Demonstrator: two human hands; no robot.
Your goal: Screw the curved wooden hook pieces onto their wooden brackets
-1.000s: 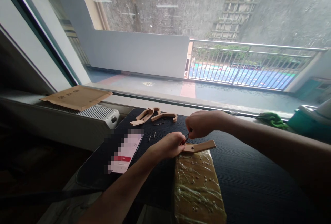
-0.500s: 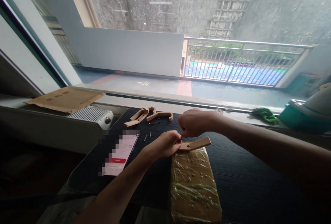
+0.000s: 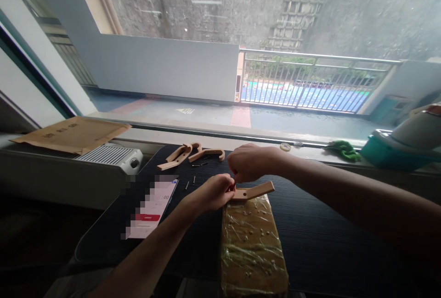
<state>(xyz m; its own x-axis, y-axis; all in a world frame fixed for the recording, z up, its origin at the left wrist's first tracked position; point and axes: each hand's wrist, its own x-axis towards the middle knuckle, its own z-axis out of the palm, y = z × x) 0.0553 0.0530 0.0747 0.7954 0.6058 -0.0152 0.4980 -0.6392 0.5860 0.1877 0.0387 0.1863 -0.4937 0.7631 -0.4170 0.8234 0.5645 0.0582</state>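
A wooden hook (image 3: 254,191) lies across the far end of a tape-wrapped cardboard box (image 3: 253,243), its straight end angled up to the right and a dark hole in its flat part. With fingers closed, my left hand (image 3: 220,190) grips the hook's left end, which the fingers hide. Just above it, my right hand (image 3: 246,162) is closed in a fist, pointing down at the left fingertips. What it holds is mostly hidden; only a small dark bit shows between the hands. More wooden hooks (image 3: 206,154) and several screws (image 3: 187,185) lie beyond on the dark table.
A phone (image 3: 155,208) lies on the black table (image 3: 320,238), left of my left forearm. Along the windowsill are a tape roll (image 3: 285,147), a green cloth (image 3: 344,150) and a teal container (image 3: 386,153). A brown envelope (image 3: 72,133) rests on the radiator (image 3: 106,151).
The whole view has shifted slightly, so things appear a little further left. Both hands keep nearly the same hold at the hook's left end.
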